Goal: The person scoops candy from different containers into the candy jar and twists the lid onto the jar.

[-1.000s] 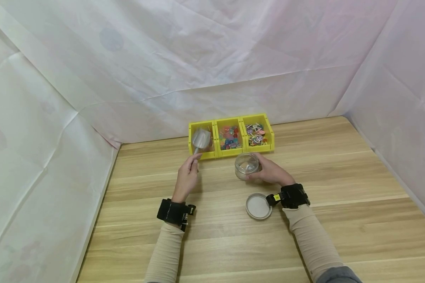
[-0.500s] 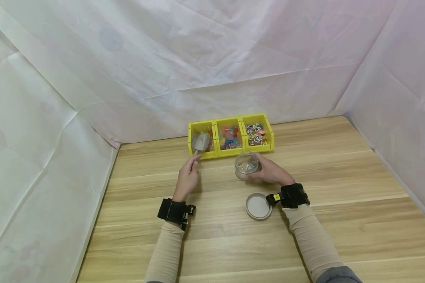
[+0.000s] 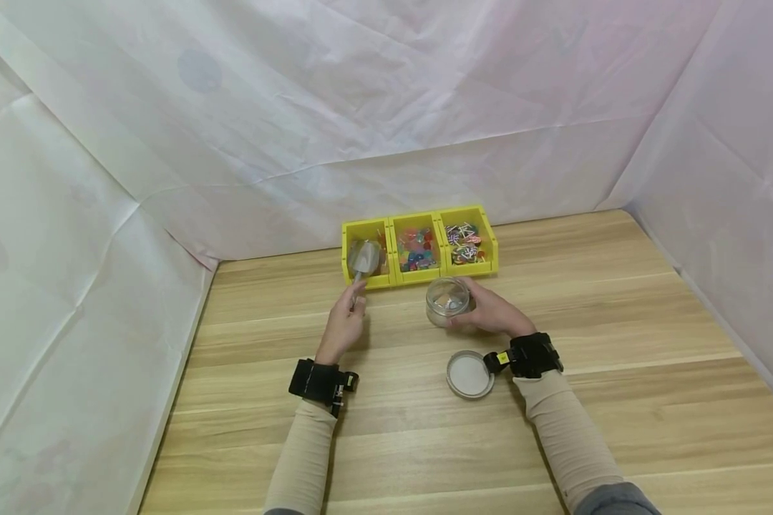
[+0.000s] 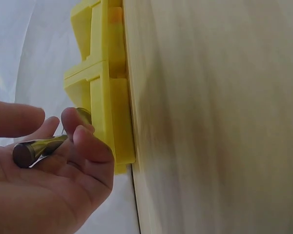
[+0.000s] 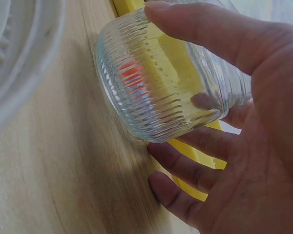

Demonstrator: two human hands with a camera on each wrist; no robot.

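A round lid (image 3: 469, 374) lies flat on the wooden table (image 3: 618, 300), near the front. The middle yellow box (image 3: 415, 249) holds small shiny beads in many colors. The right yellow box (image 3: 467, 243) holds little striped bits in white, black and red. White crinkly sheets (image 3: 386, 107) hang at the far side, and more hang on the left and right of the table.
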